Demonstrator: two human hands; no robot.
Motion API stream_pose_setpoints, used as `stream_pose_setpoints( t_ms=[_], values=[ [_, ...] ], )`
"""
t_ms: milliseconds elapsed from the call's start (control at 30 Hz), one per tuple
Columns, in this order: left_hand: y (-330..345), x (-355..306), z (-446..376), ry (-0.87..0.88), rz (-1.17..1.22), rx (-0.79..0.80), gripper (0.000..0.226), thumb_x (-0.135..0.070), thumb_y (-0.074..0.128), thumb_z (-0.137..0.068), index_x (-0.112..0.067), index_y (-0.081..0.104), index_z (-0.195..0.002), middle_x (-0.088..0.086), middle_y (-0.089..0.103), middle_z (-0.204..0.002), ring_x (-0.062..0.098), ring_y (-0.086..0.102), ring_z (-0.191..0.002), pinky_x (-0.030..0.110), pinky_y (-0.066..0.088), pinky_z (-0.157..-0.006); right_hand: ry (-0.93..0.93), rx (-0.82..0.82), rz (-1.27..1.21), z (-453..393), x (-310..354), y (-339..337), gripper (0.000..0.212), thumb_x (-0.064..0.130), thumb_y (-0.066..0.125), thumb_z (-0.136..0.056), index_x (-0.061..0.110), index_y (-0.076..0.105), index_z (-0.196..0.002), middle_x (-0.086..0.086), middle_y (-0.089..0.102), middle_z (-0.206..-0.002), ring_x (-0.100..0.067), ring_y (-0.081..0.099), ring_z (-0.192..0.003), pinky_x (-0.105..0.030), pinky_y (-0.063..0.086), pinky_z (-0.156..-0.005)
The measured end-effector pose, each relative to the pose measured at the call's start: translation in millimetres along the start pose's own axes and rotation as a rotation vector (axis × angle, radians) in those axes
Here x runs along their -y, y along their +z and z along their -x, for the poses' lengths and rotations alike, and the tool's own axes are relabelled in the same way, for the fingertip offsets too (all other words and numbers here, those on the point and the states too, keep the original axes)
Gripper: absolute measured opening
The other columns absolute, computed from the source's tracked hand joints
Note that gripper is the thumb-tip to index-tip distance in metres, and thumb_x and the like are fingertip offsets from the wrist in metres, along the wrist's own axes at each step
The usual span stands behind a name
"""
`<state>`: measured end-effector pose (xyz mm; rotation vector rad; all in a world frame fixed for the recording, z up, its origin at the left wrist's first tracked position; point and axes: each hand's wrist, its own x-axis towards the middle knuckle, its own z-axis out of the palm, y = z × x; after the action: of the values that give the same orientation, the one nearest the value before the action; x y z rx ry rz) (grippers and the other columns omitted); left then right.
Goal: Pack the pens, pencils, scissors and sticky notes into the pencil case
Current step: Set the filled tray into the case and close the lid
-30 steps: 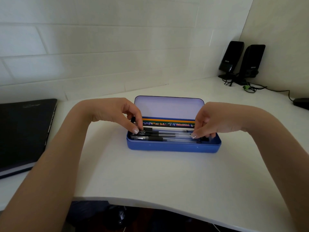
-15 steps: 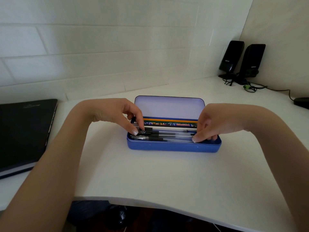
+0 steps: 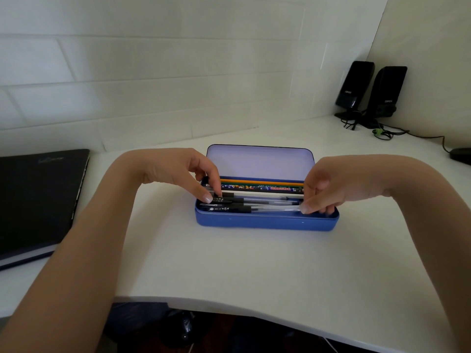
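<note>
Head view shows both hands working at the two ends of the blue metal pencil case (image 3: 265, 221), which sits open in the middle of the white desk (image 3: 254, 271) with its lid raised toward the wall. Since a second ago little has shifted: the left hand (image 3: 175, 171) has kept its grip pinched on the black capped ends of the clear-barrelled pens (image 3: 254, 205) at the case's left end, while the right hand (image 3: 328, 186) has slid slightly lower and nearer, its fingertips (image 3: 304, 208) now pressing the pens' other ends against the front wall. Behind the pens lie the orange, green and patterned pencils (image 3: 260, 186), unmoved. That reads as final levelling of the pens, not a new item going in. Scissors and sticky notes are not visible anywhere; whether they lie beneath the pens cannot be told.
</note>
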<state>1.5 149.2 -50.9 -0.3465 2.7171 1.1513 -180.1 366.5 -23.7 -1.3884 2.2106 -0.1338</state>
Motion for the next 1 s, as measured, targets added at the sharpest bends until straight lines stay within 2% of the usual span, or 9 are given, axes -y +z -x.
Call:
stream_pose_setpoints(
  t_ms=[200,300,467,600,767,833,900,1000],
  values=[
    [-1,1,0,0.001,0.009,0.007,0.027,-0.041,0.078,-0.052,-0.031,0.073,-0.077,0.001,0.058,-0.082,0.000,0.050,-0.064,0.014,0.040,-0.070,-0.008,-0.060,0.008,0,4,2,0.026,0.044,0.073,-0.074,0.020,0.072,-0.065,0.012,0.063,-0.049,0.004,0.057,-0.049,-0.013,0.042,-0.057],
    [-1,2,-1,0.003,0.010,0.007,0.028,-0.040,0.078,-0.052,-0.030,0.073,-0.077,-0.003,0.060,-0.082,0.000,0.051,-0.067,0.011,0.041,-0.071,-0.015,-0.091,0.018,1,5,3,0.029,0.044,0.075,-0.071,0.015,0.073,-0.067,0.008,0.065,-0.053,-0.003,0.059,-0.053,-0.017,0.043,-0.059],
    [-2,3,-1,0.000,0.010,0.016,0.028,-0.040,0.077,-0.052,-0.030,0.073,-0.079,-0.001,0.060,-0.083,0.000,0.051,-0.065,0.015,0.041,-0.072,-0.005,-0.091,0.044,-1,6,5,0.032,0.044,0.077,-0.069,0.013,0.069,-0.064,0.004,0.066,-0.058,-0.006,0.058,-0.054,-0.019,0.041,-0.060],
    [-3,3,-1,-0.001,0.016,0.026,0.022,-0.032,0.078,-0.057,-0.031,0.073,-0.079,-0.004,0.060,-0.078,0.000,0.050,-0.061,0.009,0.041,-0.067,-0.015,-0.080,0.074,-4,5,7,0.033,0.043,0.078,-0.069,0.016,0.062,-0.058,0.005,0.063,-0.055,-0.007,0.057,-0.054,-0.019,0.040,-0.058],
    [-3,4,-1,-0.002,0.008,0.027,0.021,-0.030,0.078,-0.060,-0.032,0.073,-0.080,-0.001,0.060,-0.078,0.003,0.049,-0.063,0.012,0.041,-0.068,-0.028,-0.076,0.028,-8,3,8,0.032,0.042,0.074,-0.073,0.020,0.061,-0.055,0.004,0.065,-0.058,-0.008,0.059,-0.056,-0.018,0.042,-0.059],
    [-3,4,-1,0.005,0.013,0.023,0.019,-0.025,0.078,-0.062,-0.032,0.073,-0.079,-0.007,0.061,-0.076,0.004,0.049,-0.063,0.012,0.041,-0.067,-0.029,-0.075,0.020,-11,3,9,0.032,0.042,0.074,-0.074,0.020,0.061,-0.055,0.003,0.065,-0.060,-0.009,0.059,-0.056,-0.018,0.043,-0.060],
    [-3,4,-1,0.015,0.018,0.020,0.021,-0.028,0.079,-0.060,-0.032,0.074,-0.079,-0.010,0.062,-0.075,0.003,0.049,-0.062,0.011,0.042,-0.067,-0.026,-0.078,0.029,-12,3,10,0.033,0.043,0.073,-0.074,0.020,0.060,-0.055,0.003,0.065,-0.060,-0.009,0.058,-0.056,-0.018,0.043,-0.059],
    [-3,5,0,0.016,0.015,0.021,0.023,-0.029,0.080,-0.059,-0.031,0.074,-0.081,-0.005,0.062,-0.078,0.002,0.050,-0.061,0.011,0.042,-0.067,-0.022,-0.099,0.007,-11,3,8,0.031,0.041,0.075,-0.073,0.019,0.061,-0.057,0.003,0.065,-0.061,-0.009,0.059,-0.057,-0.017,0.043,-0.058]
  ],
)
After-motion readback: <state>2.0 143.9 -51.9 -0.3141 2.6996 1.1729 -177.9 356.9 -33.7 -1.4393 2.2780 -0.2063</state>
